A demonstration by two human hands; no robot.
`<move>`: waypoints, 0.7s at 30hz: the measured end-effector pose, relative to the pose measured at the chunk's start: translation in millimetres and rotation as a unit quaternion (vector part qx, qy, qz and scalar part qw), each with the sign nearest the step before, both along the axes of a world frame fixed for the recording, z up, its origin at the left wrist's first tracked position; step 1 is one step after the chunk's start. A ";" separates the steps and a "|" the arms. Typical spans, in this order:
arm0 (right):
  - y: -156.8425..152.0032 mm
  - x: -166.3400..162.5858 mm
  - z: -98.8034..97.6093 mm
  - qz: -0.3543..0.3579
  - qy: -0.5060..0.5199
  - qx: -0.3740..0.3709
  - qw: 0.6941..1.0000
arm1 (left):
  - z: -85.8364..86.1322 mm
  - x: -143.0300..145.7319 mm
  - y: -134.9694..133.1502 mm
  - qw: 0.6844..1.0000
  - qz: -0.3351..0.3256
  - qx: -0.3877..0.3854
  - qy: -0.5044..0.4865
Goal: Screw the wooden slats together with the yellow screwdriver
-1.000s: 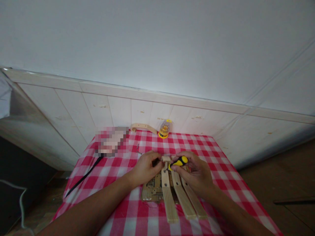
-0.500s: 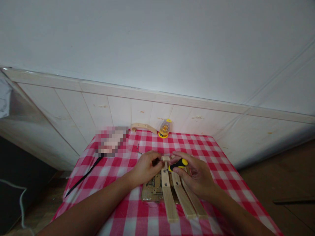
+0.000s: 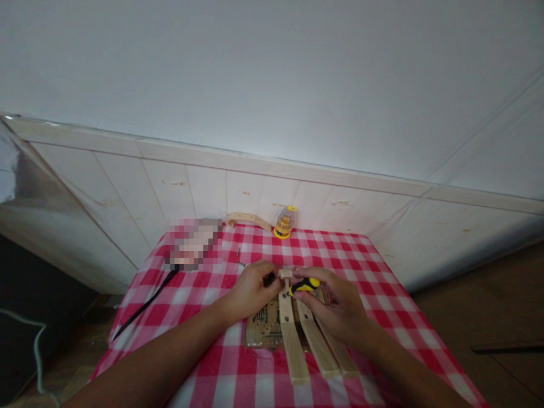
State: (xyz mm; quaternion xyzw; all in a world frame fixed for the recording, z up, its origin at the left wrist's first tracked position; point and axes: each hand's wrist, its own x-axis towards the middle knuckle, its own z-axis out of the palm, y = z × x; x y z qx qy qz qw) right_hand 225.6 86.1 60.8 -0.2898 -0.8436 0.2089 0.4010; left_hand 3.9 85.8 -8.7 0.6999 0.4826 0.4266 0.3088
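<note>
My right hand (image 3: pixel 338 303) is closed around a black-and-yellow screwdriver (image 3: pixel 305 285), whose tip end points left toward the leftmost curved wooden piece (image 3: pixel 294 354). My left hand (image 3: pixel 254 289) has its fingers bent against the far end of that same piece and grips it there. Dark screw heads show along the wood. Two similar wooden pieces, the middle one (image 3: pixel 321 351) and the right one (image 3: pixel 345 357), lie alongside, partly covered by my right hand. Beneath their far halves is a worn cardboard piece (image 3: pixel 262 334) with dark print and small holes.
At the back stand a clear-topped yellow bit container (image 3: pixel 285 222) and another curved wooden piece (image 3: pixel 249 220), by the white plank wall (image 3: pixel 244 190). Small screws (image 3: pixel 238 253) lie left of centre on the checked tablecloth (image 3: pixel 212 351). A blurred-out object with a black strap (image 3: pixel 147 303) lies at left.
My right hand has turned a little around the screwdriver, and its handle has shifted slightly left and lower. My left hand and the wooden pieces stay where they were.
</note>
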 end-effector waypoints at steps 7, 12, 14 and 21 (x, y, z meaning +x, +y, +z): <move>-0.1 2.4 -1.0 0.002 -0.027 0.015 1.000 | 0.3 0.4 0.4 1.000 0.000 -0.004 -0.011; -1.1 0.2 -3.4 -0.027 -0.013 -0.002 1.000 | 3.1 1.1 -0.4 1.000 -0.001 -0.008 -0.010; -1.6 -0.4 -2.3 -0.027 -0.009 -0.006 1.000 | 3.7 1.4 -0.7 1.000 0.000 -0.011 -0.011; -1.6 -2.6 1.9 -0.055 -0.009 -0.019 0.998 | 2.8 1.2 0.0 1.000 -0.003 -0.015 -0.014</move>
